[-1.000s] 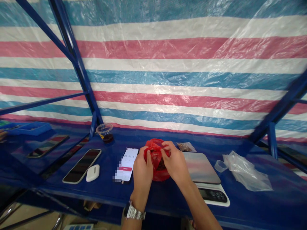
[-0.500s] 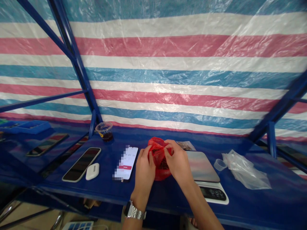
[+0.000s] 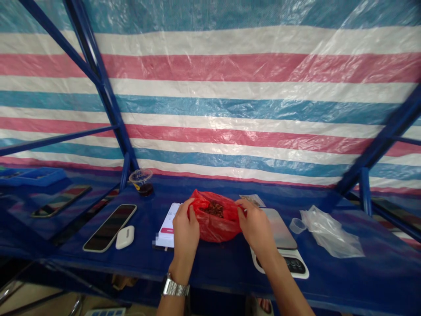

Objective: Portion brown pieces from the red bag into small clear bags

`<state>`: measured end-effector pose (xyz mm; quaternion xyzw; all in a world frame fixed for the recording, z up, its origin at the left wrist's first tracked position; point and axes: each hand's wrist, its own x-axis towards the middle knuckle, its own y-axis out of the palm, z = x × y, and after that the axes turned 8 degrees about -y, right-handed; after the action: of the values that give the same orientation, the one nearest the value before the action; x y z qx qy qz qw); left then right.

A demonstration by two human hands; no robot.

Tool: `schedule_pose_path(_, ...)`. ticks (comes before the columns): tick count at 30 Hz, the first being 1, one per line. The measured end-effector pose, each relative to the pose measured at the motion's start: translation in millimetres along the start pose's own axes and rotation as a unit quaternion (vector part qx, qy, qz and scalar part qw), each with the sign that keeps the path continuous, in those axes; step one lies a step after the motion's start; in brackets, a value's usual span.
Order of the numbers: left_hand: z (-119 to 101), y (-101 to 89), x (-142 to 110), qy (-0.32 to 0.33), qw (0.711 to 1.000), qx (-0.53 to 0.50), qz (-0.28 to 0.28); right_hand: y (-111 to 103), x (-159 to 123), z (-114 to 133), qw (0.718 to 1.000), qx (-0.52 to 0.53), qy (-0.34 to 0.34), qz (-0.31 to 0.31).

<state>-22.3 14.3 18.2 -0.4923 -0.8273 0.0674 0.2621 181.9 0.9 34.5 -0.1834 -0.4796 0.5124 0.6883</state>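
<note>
A red plastic bag [image 3: 219, 230] sits on the blue table in front of me, its mouth spread wide. Inside it lie many small dark reddish-brown pieces [image 3: 214, 209], too small to name. My left hand [image 3: 186, 226] pinches the bag's left rim. On the opposite side, my right hand [image 3: 254, 224] grips the right rim between thumb and fingers. A white kitchen scale [image 3: 282, 230] with a metal plate stands beside the bag, partly covered by my right hand and forearm. A lit phone [image 3: 167, 228] showing a timer lies partly behind my left hand.
To the left are a dark-screened phone [image 3: 110, 228], a white earbud case [image 3: 125, 237] and a plastic cup of dark liquid [image 3: 142, 182]. Rightward lie a small clear cup [image 3: 297, 225] and clear plastic bags [image 3: 332, 232]. A small packet [image 3: 252, 200] is behind the scale. Blue frame posts [image 3: 113, 96] rise at both sides.
My hands have moved apart, pulling the red bag's mouth wide, so its contents now show clearly. My left hand now covers part of the lit phone.
</note>
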Motion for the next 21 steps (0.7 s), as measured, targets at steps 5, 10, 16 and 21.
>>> schedule_pose_path(5, -0.9, -2.3, 1.3, 0.017, 0.999, -0.021, -0.026, -10.4, 4.1, -0.6, 0.997, 0.029, -0.006, -0.071)
schedule_pose_path(10, -8.4, -6.8, -13.2, 0.073, 0.997, 0.034, -0.017, -11.2, -2.5, 7.9, 0.997, -0.026, -0.059, -0.050)
schedule_pose_path(16, -11.3, 1.4, -17.7, 0.081, 0.990, 0.116, 0.027, -1.8, -6.8, 20.0, 0.992, -0.104, -0.070, 0.025)
schedule_pose_path(21, -3.9, -0.2, -5.0, 0.081, 0.993, 0.080, 0.031, 2.4, -3.6, 8.1, 0.996, -0.059, -0.058, 0.041)
